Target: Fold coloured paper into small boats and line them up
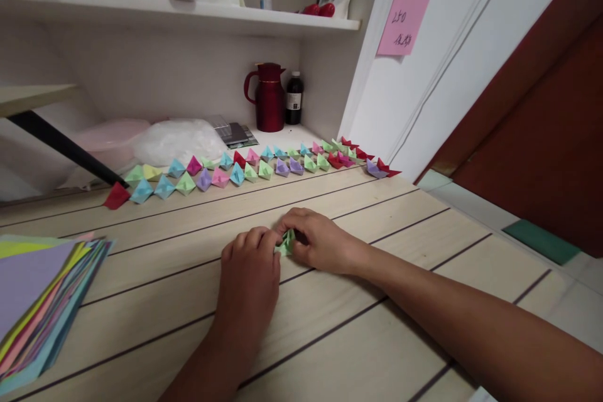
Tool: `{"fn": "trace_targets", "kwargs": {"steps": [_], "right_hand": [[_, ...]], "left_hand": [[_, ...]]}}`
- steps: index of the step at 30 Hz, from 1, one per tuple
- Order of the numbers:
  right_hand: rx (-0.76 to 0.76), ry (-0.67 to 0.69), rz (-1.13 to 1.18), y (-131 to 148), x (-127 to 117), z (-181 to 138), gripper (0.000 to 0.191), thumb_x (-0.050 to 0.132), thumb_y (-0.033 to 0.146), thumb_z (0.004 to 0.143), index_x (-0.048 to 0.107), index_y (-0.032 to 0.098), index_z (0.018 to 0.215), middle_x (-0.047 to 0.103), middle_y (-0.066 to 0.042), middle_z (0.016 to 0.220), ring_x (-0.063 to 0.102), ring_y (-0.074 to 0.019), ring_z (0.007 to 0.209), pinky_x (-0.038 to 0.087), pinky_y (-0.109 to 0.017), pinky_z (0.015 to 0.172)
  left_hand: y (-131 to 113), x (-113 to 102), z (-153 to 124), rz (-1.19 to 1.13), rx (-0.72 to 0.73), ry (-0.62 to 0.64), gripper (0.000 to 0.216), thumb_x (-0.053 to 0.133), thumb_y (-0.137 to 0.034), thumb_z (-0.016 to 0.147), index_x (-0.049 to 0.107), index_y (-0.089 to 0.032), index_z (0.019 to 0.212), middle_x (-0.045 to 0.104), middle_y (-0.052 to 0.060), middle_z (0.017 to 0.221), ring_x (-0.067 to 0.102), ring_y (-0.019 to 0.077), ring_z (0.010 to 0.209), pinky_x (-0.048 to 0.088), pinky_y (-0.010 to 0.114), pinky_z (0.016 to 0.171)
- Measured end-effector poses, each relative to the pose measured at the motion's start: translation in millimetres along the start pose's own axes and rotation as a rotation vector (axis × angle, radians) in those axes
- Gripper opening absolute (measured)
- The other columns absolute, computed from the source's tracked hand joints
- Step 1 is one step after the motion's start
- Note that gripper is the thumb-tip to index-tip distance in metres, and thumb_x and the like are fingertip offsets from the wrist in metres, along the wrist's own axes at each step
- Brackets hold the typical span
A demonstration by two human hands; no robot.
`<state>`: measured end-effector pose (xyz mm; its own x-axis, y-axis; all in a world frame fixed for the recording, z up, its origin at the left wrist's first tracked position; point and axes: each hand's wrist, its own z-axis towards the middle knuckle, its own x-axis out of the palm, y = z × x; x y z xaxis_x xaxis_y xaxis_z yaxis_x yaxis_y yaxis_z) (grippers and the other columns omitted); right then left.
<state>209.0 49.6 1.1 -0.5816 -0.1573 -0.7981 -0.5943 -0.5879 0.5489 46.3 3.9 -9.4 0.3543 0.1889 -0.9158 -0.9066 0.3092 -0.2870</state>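
Note:
A small piece of folded light-green paper (pixel 286 244) is between my two hands, just above or on the wooden table (pixel 358 339). My left hand (pixel 250 270) has its fingers closed at the paper's left side, and its fingertips are partly hidden. On the right side, my right hand (pixel 316 239) pinches the paper between thumb and fingers. Beyond the hands, rows of small folded paper boats (pixel 237 174) in red, blue, green, purple and pink stretch across the back of the table.
A stack of coloured paper sheets (pixel 42 295) lies at the left edge. Behind the boats, a white shelf unit holds a dark red jug (pixel 270 97), a dark bottle (pixel 294 99) and a plastic bag (pixel 179 141). A pink note (pixel 404 20) hangs on the wall.

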Motion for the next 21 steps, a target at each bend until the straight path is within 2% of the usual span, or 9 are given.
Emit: {"fn": "trace_targets", "kwargs": {"steps": [8,16,21], "right_hand": [[0.032,-0.048,-0.029,-1.8,6.9,3.2,0.029,0.053,0.003,0.070,0.065,0.020,0.091,0.066,-0.004,0.091,0.058,-0.0189,0.091,0.042,-0.028,0.079],[-0.014,-0.002,-0.088,0.0,1.0,3.4,0.028,0.052,0.003,0.072,0.064,0.022,0.089,0.062,-0.002,0.093,0.057,-0.0163,0.090,0.042,-0.024,0.074],[0.006,0.022,-0.099,-2.2,-1.4,4.0,0.028,0.054,0.004,0.075,0.065,0.023,0.093,0.063,-0.002,0.098,0.058,-0.0171,0.094,0.041,-0.025,0.077]], "left_hand": [[-0.8,1.1,0.7,0.024,0.003,0.000,0.022,0.048,-0.013,0.086,0.059,-0.024,0.102,0.064,0.004,0.106,0.055,0.0254,0.098,0.038,0.041,0.083],[-0.9,1.1,0.0,0.007,0.004,-0.009,0.018,0.049,-0.012,0.086,0.058,-0.023,0.098,0.064,0.004,0.105,0.054,0.0250,0.098,0.038,0.040,0.083],[0.0,2.4,0.9,-0.003,0.010,-0.031,0.018,0.051,-0.013,0.085,0.058,-0.023,0.097,0.065,0.004,0.103,0.055,0.0255,0.097,0.038,0.041,0.082]]}}
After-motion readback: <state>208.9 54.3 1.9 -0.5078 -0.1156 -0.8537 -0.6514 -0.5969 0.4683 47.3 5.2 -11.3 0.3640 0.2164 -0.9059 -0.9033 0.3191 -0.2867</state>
